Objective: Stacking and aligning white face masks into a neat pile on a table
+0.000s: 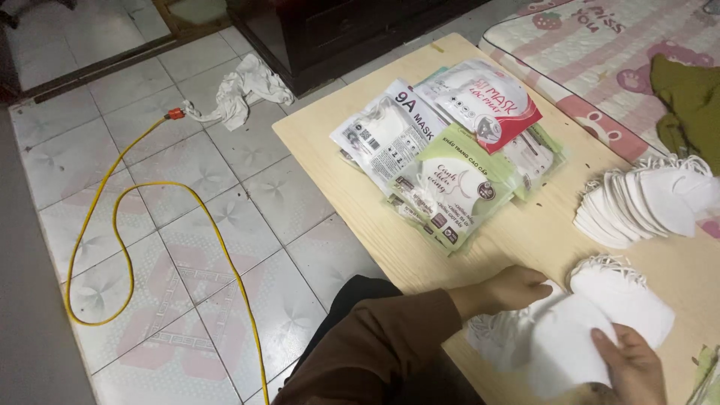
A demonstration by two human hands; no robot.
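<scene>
- Both hands share one grip — your left hand [510,291] and right hand [628,360] pinch a white face mask [562,341] flat, low over the desk [352,169].
- More loose masks [645,199] fan out by the bed [600,67], within reach.
- Printed mask packets [442,142] lie stacked mid-desk — well apart from your hands.

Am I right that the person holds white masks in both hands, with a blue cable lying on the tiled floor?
Not quite: the cable is yellow, not blue. The head view shows it looping over the tiled floor. The rest holds: the left hand and right hand both hold white masks.
</scene>
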